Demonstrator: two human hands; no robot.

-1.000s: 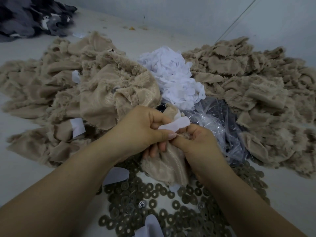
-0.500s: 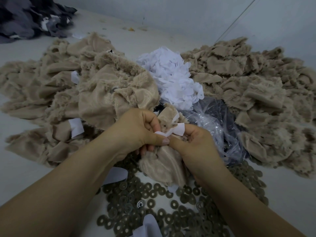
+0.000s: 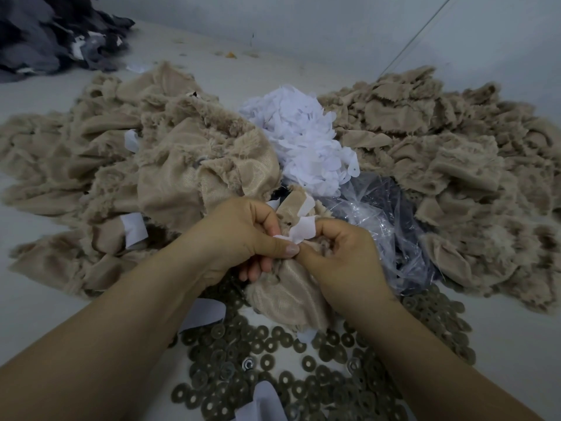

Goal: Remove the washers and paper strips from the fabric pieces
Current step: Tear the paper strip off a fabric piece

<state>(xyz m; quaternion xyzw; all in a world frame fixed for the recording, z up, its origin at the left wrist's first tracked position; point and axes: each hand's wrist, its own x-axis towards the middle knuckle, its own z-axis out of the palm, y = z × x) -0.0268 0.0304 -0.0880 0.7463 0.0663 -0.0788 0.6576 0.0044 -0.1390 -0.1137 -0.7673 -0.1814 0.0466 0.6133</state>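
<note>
Nearest the camera, a spread of dark washers (image 3: pixel 303 387) lay loose on the pale table (image 3: pixel 516 344), with a few white paper scraps among them. Just beyond, both hands met over one beige fabric piece (image 3: pixel 288 299), which hung bunched beneath them and above the washers. The left hand (image 3: pixel 243 241) had its fingers curled tight, thumb and forefinger pinching the near end of a white paper strip (image 3: pixel 299 229). The right hand (image 3: pixel 343 256) was likewise curled, gripping the fabric just under the strip, thumb tip touching the left thumb. The strip ran up and to the right from the left pinch, its free end standing above the right knuckles; so its long axis lay across the gap between the hands, and the left hand held it while the right anchored the cloth. Pulling it free would probably mean drawing leftward, away from the right hand. Whether a washer sat inside the bunch could not be told. Behind the hands lay crumpled clear plastic (image 3: pixel 385 220), then a heap of white paper strips (image 3: pixel 303 141). Beige fabric was piled on either side: a left pile (image 3: pixel 121 165) with strips showing and a right pile (image 3: pixel 440 153).
</note>
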